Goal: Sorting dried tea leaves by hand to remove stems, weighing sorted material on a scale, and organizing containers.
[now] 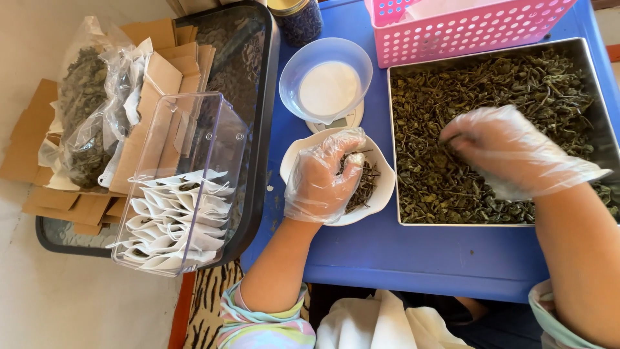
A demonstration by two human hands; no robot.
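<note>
My left hand (321, 178), in a clear plastic glove, rests over a white scalloped dish (381, 194) that holds a small pile of dark stems; its fingertips pinch a few of them. My right hand (507, 150), also gloved, reaches into a steel tray (594, 61) full of dried green tea leaves, fingers pinched on some leaves at the tray's middle. Both stand on a blue table (413, 258).
A clear bowl (326, 77) sits on a small scale behind the dish. A pink perforated basket (465, 32) stands at the back. Left, a black tray (258, 129) carries a clear box of white sachets (177, 213), brown paper pouches and bags of leaves (87, 110).
</note>
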